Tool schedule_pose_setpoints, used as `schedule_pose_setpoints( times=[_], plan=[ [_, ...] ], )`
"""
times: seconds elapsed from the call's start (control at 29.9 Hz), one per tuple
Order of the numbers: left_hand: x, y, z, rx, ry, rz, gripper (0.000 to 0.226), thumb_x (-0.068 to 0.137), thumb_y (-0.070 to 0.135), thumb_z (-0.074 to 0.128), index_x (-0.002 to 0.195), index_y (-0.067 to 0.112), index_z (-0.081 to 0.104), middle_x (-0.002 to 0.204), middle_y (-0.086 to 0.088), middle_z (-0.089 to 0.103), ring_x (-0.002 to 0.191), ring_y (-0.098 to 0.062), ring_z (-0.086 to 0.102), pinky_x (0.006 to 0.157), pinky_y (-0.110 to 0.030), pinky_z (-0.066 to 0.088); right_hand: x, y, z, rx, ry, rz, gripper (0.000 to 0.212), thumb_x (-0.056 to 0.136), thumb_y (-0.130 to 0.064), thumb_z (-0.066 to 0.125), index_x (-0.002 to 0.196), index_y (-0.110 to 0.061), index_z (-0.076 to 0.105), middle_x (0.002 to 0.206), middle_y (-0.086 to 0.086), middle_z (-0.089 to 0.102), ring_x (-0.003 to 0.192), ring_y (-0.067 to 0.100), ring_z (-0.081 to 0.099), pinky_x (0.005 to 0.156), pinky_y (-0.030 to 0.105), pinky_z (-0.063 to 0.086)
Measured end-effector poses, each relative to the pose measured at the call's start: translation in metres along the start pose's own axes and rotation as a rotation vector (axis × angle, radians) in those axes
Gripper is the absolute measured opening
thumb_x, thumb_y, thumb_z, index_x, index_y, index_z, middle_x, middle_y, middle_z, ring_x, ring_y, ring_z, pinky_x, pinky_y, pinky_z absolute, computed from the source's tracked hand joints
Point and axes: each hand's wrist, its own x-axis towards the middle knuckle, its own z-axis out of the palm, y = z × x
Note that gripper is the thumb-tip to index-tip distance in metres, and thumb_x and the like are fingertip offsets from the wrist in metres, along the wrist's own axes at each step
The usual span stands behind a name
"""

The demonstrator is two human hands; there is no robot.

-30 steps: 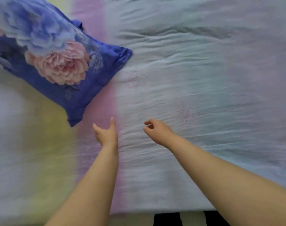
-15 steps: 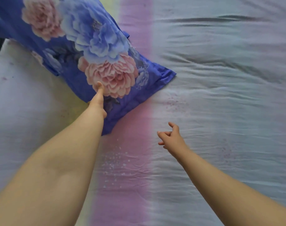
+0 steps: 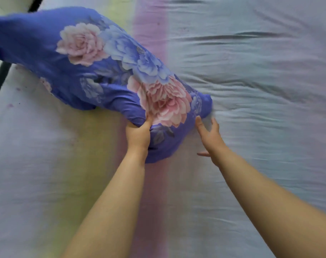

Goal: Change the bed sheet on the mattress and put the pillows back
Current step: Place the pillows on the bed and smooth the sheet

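A blue pillow (image 3: pixel 95 58) printed with pink and blue flowers lies slantwise across the upper left of the bed. My left hand (image 3: pixel 139 135) grips its near end, fingers dug into the fabric. My right hand (image 3: pixel 210 135) hovers just right of that same end with fingers spread, holding nothing. Under both stretches the pale bed sheet (image 3: pixel 251 108), with yellow and pink stripes and shallow wrinkles, spread over the mattress.
A dark bed frame edge (image 3: pixel 0 79) runs along the far left beside the sheet. Wrinkled sheet fills the whole right half.
My left hand went from touching the pillow's edge to gripping its near end. My right hand reached forward up beside the pillow. The pillow sits nearer and more central in view.
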Motion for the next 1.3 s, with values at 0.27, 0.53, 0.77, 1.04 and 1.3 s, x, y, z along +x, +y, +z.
schedule_pose_setpoints(
  times=[0.27,0.53,0.77,1.04,1.3],
  plan=[
    [-0.123,0.067,0.101,0.1,-0.488,0.166,0.011,0.084,0.004,0.067,0.094,0.001,0.066,0.086,-0.005,0.066,0.081,-0.014,0.06,0.075,-0.032,0.051,-0.023,-0.014,-0.144,0.684,-0.114,0.354,0.081,0.062,-0.063,0.075,0.13,-0.022,0.056,0.117,0.007,0.068,0.102,0.025,0.066,0.081,0.041,0.055],
    [-0.24,0.146,0.224,0.079,-0.671,0.247,0.015,0.081,0.004,0.069,0.087,0.017,0.064,0.088,-0.002,0.066,0.08,-0.012,0.059,0.075,-0.025,0.053,-0.067,-0.037,-0.309,0.974,0.18,0.035,0.11,0.033,-0.048,0.092,0.132,-0.034,0.048,0.117,0.003,0.068,0.1,0.028,0.067,0.066,0.044,0.056],
    [-0.307,0.236,0.35,-0.005,-0.809,0.379,0.02,0.085,-0.001,0.067,0.099,0.014,0.065,0.089,0.005,0.069,0.078,0.004,0.065,0.073,-0.016,0.051,-0.056,-0.116,-0.456,1.08,0.301,-0.214,0.072,0.083,-0.023,0.072,0.141,-0.032,0.03,0.129,0.003,0.059,0.105,0.028,0.064,0.066,0.043,0.058],
    [-0.242,0.275,0.507,0.645,-0.473,0.387,0.096,0.081,0.051,0.067,0.148,0.002,0.018,0.151,-0.018,0.026,0.136,-0.032,0.034,0.112,-0.039,0.029,0.013,-0.225,-0.552,0.452,0.124,-0.151,0.087,0.082,-0.045,0.069,0.148,-0.029,0.015,0.15,-0.01,0.029,0.138,0.025,0.029,0.092,0.061,0.04],
    [-0.198,0.089,0.467,1.103,-0.401,0.14,0.091,0.078,0.052,0.066,0.149,0.02,0.018,0.154,-0.008,0.023,0.14,-0.03,0.027,0.111,-0.052,0.029,0.049,-0.084,-0.481,-0.378,-0.379,0.129,0.052,0.092,-0.039,0.057,0.139,-0.02,0.042,0.135,0.0,0.051,0.115,0.017,0.053,0.089,0.036,0.046]
  ],
)
